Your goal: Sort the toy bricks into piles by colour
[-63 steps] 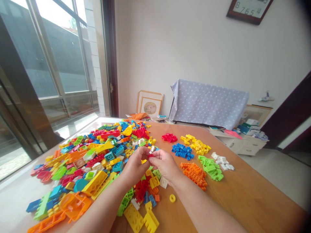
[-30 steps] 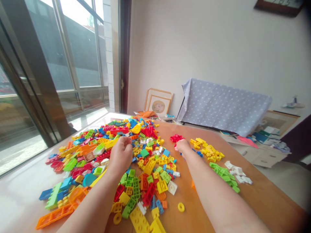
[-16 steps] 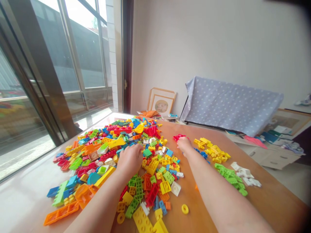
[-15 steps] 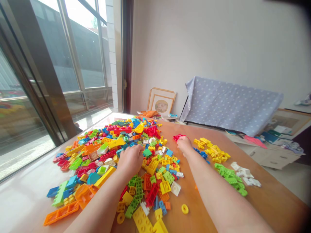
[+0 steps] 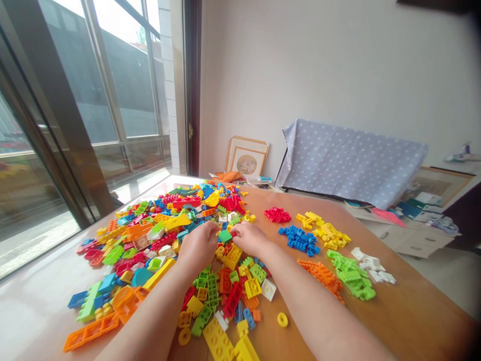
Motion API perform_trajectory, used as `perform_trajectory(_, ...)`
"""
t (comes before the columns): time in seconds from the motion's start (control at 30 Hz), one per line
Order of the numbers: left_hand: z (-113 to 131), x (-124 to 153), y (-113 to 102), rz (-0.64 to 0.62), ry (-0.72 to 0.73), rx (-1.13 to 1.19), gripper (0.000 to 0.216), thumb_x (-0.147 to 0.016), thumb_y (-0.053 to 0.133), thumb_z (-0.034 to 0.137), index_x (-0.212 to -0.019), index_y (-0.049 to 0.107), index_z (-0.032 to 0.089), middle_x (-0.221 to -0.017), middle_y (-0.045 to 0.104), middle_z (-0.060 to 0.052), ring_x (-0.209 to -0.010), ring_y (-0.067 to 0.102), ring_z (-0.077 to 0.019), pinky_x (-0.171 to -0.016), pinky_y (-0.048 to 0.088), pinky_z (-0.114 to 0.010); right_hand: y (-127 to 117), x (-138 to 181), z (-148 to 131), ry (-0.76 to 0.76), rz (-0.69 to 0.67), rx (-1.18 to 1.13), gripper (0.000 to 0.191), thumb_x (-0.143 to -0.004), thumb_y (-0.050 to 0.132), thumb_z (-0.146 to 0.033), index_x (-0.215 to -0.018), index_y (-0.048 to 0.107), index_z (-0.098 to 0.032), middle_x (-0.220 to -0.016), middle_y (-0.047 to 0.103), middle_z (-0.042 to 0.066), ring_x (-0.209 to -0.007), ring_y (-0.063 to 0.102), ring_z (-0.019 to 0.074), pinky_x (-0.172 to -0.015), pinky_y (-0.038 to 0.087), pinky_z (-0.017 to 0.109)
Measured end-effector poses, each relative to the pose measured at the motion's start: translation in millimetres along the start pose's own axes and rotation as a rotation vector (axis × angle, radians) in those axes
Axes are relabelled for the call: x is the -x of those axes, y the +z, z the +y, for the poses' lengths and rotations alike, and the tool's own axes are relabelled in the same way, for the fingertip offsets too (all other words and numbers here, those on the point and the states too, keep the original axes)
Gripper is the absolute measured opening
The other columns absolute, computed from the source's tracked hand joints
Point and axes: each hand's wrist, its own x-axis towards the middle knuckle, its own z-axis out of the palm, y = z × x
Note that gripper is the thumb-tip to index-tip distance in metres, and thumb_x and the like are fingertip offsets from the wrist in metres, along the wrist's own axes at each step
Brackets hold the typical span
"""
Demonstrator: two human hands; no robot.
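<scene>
A large mixed heap of toy building bricks (image 5: 161, 220) covers the left and middle of the table. My left hand (image 5: 199, 243) is over the middle of the heap, its fingers curled; their tips are largely hidden. My right hand (image 5: 250, 238) is just to the right, fingers bent together and pointing left at the heap. A green brick (image 5: 225, 236) lies between the two hands. By my right fingertips shows a bit of red; whether it is held is unclear.
On the right of the wooden table (image 5: 285, 291) sit separate piles: red bricks (image 5: 277, 215), blue bricks (image 5: 298, 239), yellow bricks (image 5: 331, 233), orange bricks (image 5: 323, 277), green bricks (image 5: 351, 276) and white bricks (image 5: 372, 264). A yellow ring (image 5: 282, 320) lies near the front.
My right hand has moved from the red pile back left to the heap, beside my left hand. The red bricks stay behind on the table. My left hand remains at the heap.
</scene>
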Motion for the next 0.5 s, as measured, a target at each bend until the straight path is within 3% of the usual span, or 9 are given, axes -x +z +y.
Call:
perform_trajectory(0.13,-1.3,-1.5,1.7,0.014,0.026,0.043,0.029,-0.093,0.044,0.032,-0.105,0.070,0.027,-0.101,0.077,-0.005,-0.084,0.070,-0.0224,-0.066,0.042,-0.027,-1.7,-1.9,2.9,0.058,0.023,-0.123,0.018,-0.077,0.075,-0.034,-0.088,0.078,-0.020,-0.085,0.069,0.004,-0.079,0.059,0.0181,-0.069,0.040,0.026)
perform_trajectory(0.27,0.9,-0.7,1.8,0.022,0.051,0.066,0.029,-0.093,0.044,0.031,-0.105,0.071,0.026,-0.102,0.077,-0.005,-0.085,0.069,-0.0217,-0.067,0.043,-0.027,-8.2,3.9,8.8,0.118,0.011,-0.352,0.032,-0.091,0.060,-0.043,-0.097,0.076,-0.017,-0.081,0.070,0.003,-0.072,0.061,0.0157,-0.061,0.043,0.024)
perform_trajectory(0.37,3.1,0.7,2.5,0.011,0.076,0.076,0.029,-0.093,0.045,0.033,-0.105,0.071,0.027,-0.104,0.077,-0.004,-0.087,0.069,-0.0216,-0.069,0.044,-0.027,-12.7,10.5,11.0,0.149,0.010,-0.501,0.034,-0.096,0.052,-0.040,-0.104,0.074,-0.015,-0.088,0.073,0.006,-0.075,0.065,0.0157,-0.056,0.043,0.022)
perform_trajectory(0.5,4.6,1.7,2.1,-0.001,0.107,0.080,0.027,-0.093,0.046,0.034,-0.105,0.070,0.027,-0.105,0.077,-0.004,-0.087,0.069,-0.0213,-0.070,0.045,-0.027,-20.4,11.4,18.0,0.195,0.067,-0.599,0.028,-0.092,0.058,-0.033,-0.105,0.073,-0.013,-0.091,0.075,0.009,-0.077,0.068,0.0162,-0.055,0.046,0.021)
